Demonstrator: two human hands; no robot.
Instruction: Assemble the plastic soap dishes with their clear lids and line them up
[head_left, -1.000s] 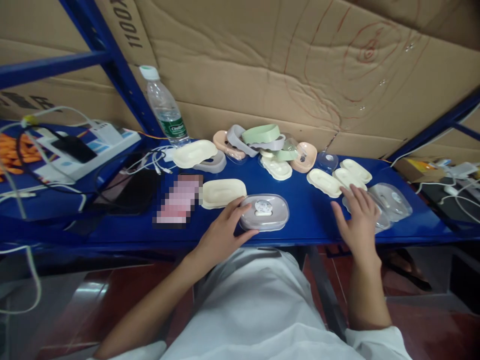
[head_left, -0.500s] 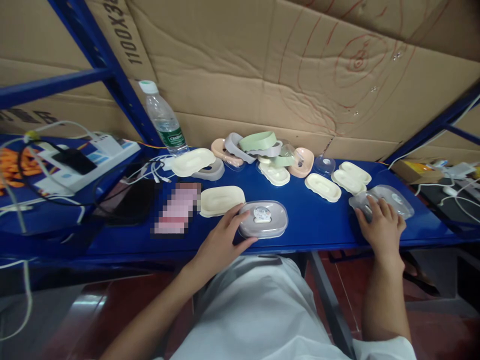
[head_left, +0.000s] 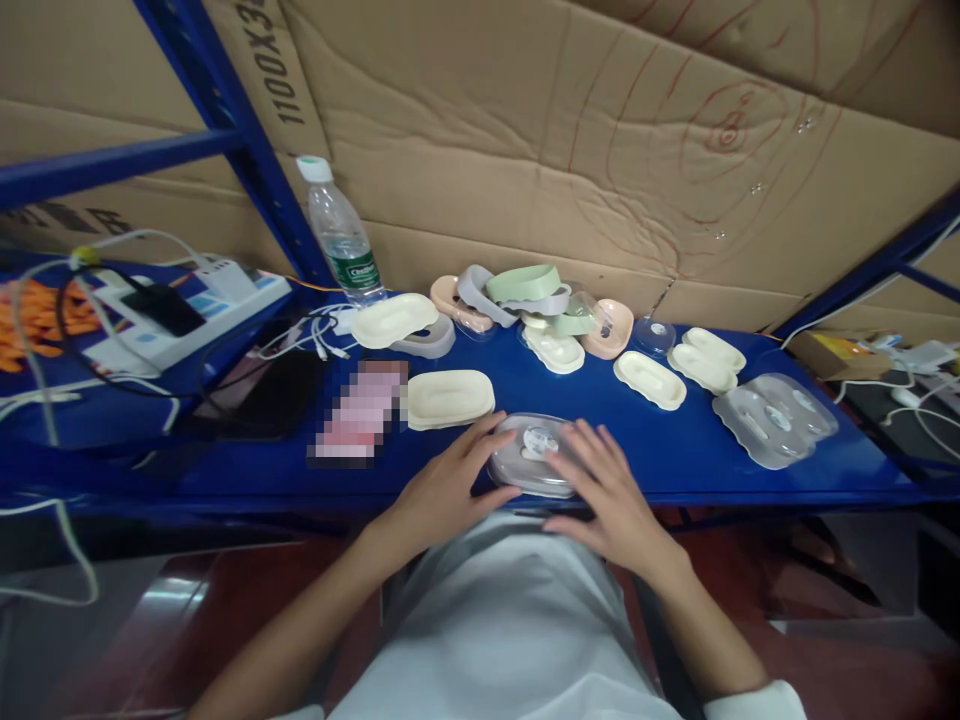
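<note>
A grey oval plastic box with a clear lid (head_left: 531,470) and a round label lies at the front edge of the blue table. My left hand (head_left: 454,475) grips its left end, thumb at the near side and fingers at the far side. Over the right end is my right hand (head_left: 604,490), fingers spread; whether it touches the lid I cannot tell. Just behind my left hand lies a cream oval tray (head_left: 448,398). Two joined grey boxes under clear lids (head_left: 772,415) lie to the right.
Cream, green, grey and peach oval parts (head_left: 525,290) are piled along the cardboard wall (head_left: 465,130). A water bottle (head_left: 349,250) stands at the back left. A phone with a blurred screen (head_left: 364,410), cables and a power strip (head_left: 187,320) lie left.
My right hand has left the joined boxes at the right and come over to the right end of the grey box. My left hand stays at the box's left end.
</note>
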